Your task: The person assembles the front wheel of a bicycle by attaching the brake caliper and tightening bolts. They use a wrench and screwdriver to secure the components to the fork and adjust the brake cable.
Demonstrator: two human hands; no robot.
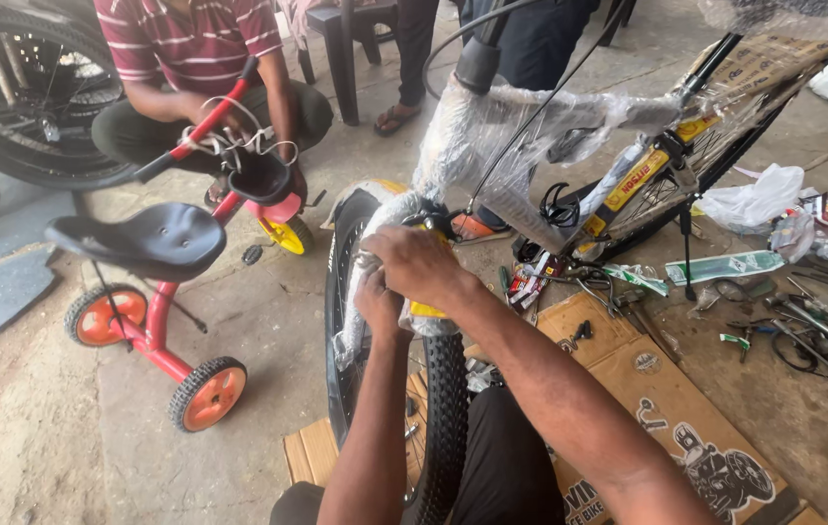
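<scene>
Atop knobby tyre [443, 408]: both hands [404, 277] clamped around plastic wrap [423, 316], fingers curled.

A red tricycle [156, 311] with a black seat [146, 238] stood on the concrete floor [35, 437]; behind the tricycle a person in a striped shirt [195, 39] crouched, far right of it lay scattered tools [822, 331].

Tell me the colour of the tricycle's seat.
The tricycle's seat is black, on a red frame with orange-hubbed wheels. It shows clearly in the head view.
</scene>
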